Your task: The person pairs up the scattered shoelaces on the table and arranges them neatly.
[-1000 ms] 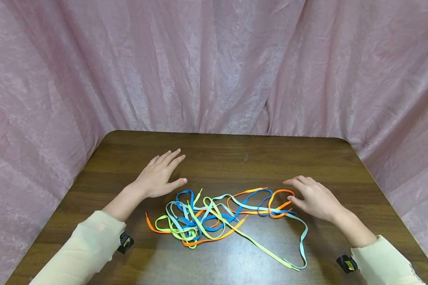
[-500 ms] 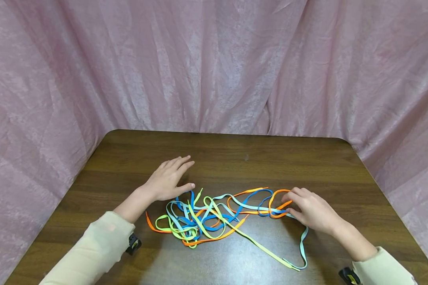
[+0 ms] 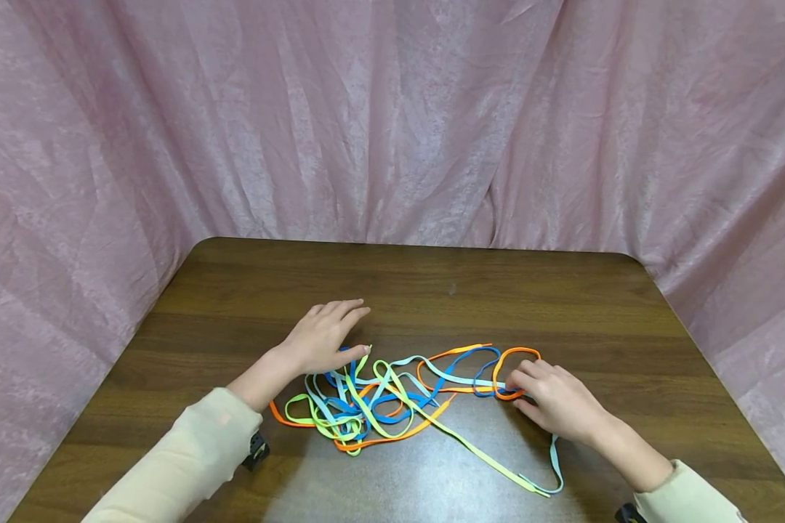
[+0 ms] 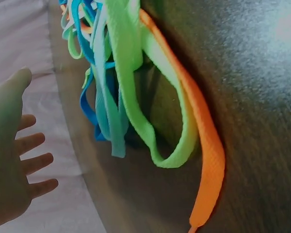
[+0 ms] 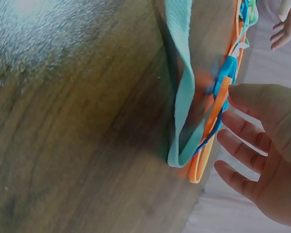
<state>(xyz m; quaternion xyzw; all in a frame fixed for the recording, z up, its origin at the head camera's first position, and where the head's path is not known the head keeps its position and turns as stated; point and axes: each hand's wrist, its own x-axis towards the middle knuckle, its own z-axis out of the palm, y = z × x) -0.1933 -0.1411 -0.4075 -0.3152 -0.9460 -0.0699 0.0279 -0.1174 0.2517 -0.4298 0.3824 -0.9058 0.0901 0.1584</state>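
Note:
Flat shoelaces lie in a tangle on the table: yellow-green [image 3: 474,450], blue [image 3: 432,391], light blue [image 3: 554,465] and orange [image 3: 518,351]. My left hand [image 3: 320,343] hovers with fingers spread over the upper left of the tangle, its thumb hiding part of a blue lace. In the left wrist view a yellow-green loop [image 4: 131,104] and an orange lace end [image 4: 211,170] lie beside that hand. At the right end, my right hand [image 3: 556,403] reaches over orange, blue and light blue laces. Its fingers curve loosely, thumb apart from them; no pinch shows. It covers part of the light blue lace.
The brown wooden table [image 3: 392,287] has rounded far corners. A pink curtain [image 3: 366,123] hangs behind it and along both sides. Light glares off the table's front [image 3: 432,483].
My left hand has moved right and nearer, over the tangle's upper left edge. My right hand has come down and left onto the right end of the laces. The laces look unmoved.

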